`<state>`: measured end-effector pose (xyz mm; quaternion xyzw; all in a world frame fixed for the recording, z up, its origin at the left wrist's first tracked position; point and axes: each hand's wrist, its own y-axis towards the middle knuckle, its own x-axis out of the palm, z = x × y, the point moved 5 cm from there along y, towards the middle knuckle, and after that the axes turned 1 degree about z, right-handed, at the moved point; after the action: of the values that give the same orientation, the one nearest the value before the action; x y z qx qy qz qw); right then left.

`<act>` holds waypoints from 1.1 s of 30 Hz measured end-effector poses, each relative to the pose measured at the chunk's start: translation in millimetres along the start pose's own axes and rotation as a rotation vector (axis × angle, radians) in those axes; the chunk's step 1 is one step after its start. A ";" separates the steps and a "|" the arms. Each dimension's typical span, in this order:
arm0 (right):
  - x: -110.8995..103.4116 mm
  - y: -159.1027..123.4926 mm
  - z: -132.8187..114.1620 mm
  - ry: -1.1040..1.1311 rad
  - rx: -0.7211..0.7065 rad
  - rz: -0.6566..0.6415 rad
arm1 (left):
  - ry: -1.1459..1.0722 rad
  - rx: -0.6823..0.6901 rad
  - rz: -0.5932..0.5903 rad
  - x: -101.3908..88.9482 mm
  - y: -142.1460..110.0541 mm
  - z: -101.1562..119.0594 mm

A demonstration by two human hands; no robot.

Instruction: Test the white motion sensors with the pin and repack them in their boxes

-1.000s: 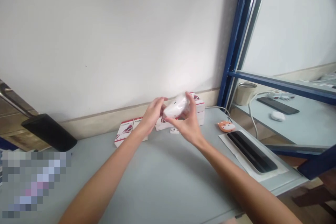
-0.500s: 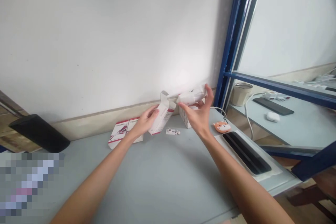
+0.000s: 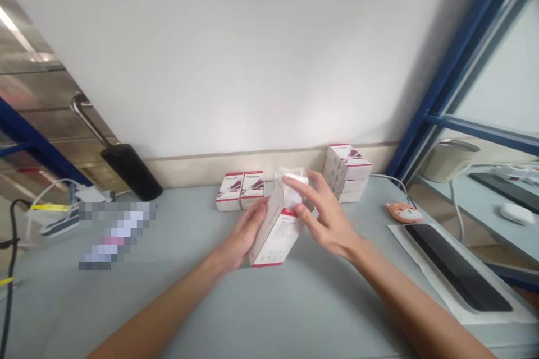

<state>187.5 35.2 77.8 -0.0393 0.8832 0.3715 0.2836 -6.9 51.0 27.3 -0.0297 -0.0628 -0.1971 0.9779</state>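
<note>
A tall white cardboard box (image 3: 275, 238) with red bands is held tilted over the table, with my left hand (image 3: 246, 234) closed around its left side. At its upper end sits a white item in clear plastic wrap (image 3: 292, 190), which looks partly inside the box. My right hand (image 3: 326, 210) grips this wrapped item between thumb and fingers. What the wrap contains cannot be made out.
Two small printed boxes (image 3: 241, 190) stand side by side near the wall. A stack of boxes (image 3: 347, 174) is at right. Beyond are an orange animal-faced case (image 3: 404, 212), a black-topped slab (image 3: 458, 269) and, far left, a black lamp-like object (image 3: 131, 171).
My right hand has brought the wrapped item from the right down to the box's upper end. The box is turned more upright and nearer to me. The view has shifted left.
</note>
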 end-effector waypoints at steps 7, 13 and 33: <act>10.8 -5.1 -1.6 -0.069 -0.004 0.080 | -0.016 0.061 0.098 -10.2 4.5 4.9; 11.9 -1.6 -9.6 -0.099 -0.017 0.030 | -0.079 0.035 0.074 -11.4 6.8 -6.8; 16.5 1.7 -2.4 0.367 0.110 0.143 | 0.034 0.183 0.111 -20.2 10.1 2.4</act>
<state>172.1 37.1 71.5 -0.0282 0.9395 0.3286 0.0927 -21.7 68.2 26.7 0.0594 -0.0623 -0.1366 0.9869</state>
